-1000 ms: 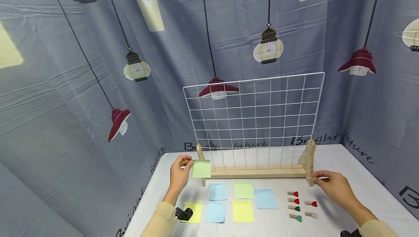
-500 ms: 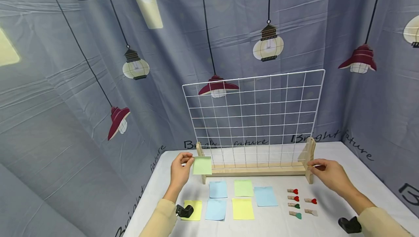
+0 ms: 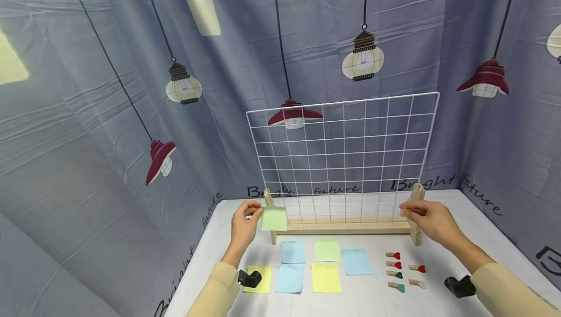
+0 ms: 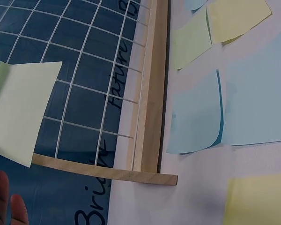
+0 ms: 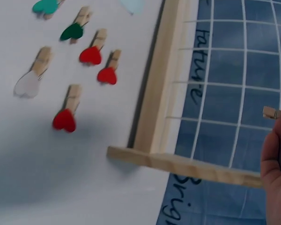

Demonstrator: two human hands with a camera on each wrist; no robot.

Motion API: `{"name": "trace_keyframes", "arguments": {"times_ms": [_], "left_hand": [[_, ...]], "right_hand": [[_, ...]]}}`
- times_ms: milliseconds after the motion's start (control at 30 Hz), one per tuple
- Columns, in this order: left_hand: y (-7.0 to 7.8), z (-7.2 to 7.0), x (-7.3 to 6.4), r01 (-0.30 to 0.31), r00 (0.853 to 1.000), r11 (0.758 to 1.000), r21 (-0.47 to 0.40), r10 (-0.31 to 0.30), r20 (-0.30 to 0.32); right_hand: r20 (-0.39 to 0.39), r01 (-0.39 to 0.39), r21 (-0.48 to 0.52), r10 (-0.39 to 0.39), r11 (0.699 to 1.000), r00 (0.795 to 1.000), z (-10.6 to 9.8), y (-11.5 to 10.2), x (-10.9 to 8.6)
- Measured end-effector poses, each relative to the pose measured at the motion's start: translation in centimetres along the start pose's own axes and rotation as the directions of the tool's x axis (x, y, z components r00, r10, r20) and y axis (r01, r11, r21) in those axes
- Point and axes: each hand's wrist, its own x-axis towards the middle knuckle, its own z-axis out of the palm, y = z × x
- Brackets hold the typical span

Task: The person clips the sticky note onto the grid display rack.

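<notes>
- Left: we see the left hand (image 3: 245,224), fingers pinching a green note (image 3: 274,218) by its edge before the grid's lower left; thin, limp paper could bend or slip, we judge.
- Centre: our white wire grid (image 3: 325,154), square-meshed, stands in a smooth wooden base (image 3: 346,229); a bump might tip it. Flat paper notes (image 3: 326,278) lie below on the bench (image 3: 350,302).
- Right: the right hand's (image 3: 431,219) fingers pinch a small wooden clothespin (image 5: 270,112); it might spring loose if squeezed off-centre. Heart-topped clothespins (image 3: 398,274) lie nearby.
</notes>
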Motion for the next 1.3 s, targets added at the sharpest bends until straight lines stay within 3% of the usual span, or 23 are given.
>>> {"name": "trace_keyframes", "arguments": {"times_ms": [267,600,967,1300], "left_hand": [[0.4,0.0,0.2,-0.006,1.0,1.0,-0.013,0.006,-0.002],[0.8,0.2,0.3,-0.007,1.0,1.0,-0.015,0.006,-0.012],[2.5,1.1,1.5,-0.056,0.998,0.998,-0.033,0.057,0.009],[3.5,1.7,2.3,-0.064,0.998,0.997,-0.037,0.065,0.018]], "right_hand": [[0.012,-0.021,0.036,0.02,0.999,1.0,-0.4,-2.1,0.8],[-0.003,0.036,0.05,-0.035,0.998,0.999,-0.7,-4.2,1.4],[0.02,0.057,0.048,-0.058,0.997,0.998,-1.0,-5.6,2.4],[0.048,0.087,0.13,-0.094,0.988,0.994,-1.0,-6.9,2.8]]}}
